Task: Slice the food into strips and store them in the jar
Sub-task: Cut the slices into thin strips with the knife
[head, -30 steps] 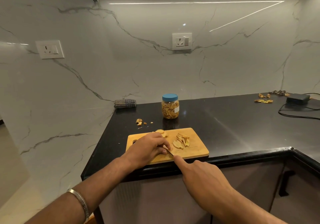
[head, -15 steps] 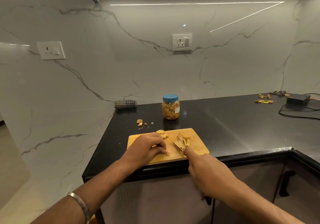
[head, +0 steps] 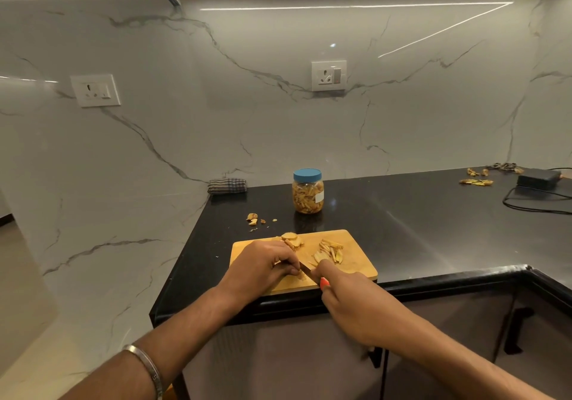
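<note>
The counter (head: 418, 229) is glossy black stone, mirroring the jar (head: 308, 194). The jar looks like clear plastic under a matt blue lid (head: 307, 174). The board (head: 356, 254) is smooth pale wood. The wall (head: 247, 121) is polished veined marble. A checked cloth (head: 227, 185) lies far left. A metal bangle (head: 148, 368) shines dully.

Pale strips (head: 330, 250) heaped on wooden board (head: 356, 254) — jar (head: 308, 191) upright behind, blue-lidded.

Desk (head: 402, 229): glossy black. Wall (head: 247, 121): white marble, grey veins. Cutting board (head: 356, 257): honey-yellow wood. Jar (head: 308, 197): clear, blue lid (head: 307, 174), tan-yellow strips inside. Knife handle (head: 323, 282): orange-red. Folded cloth (head: 227, 185): dark checked. Wrist bangle (head: 145, 365): silver.
</note>
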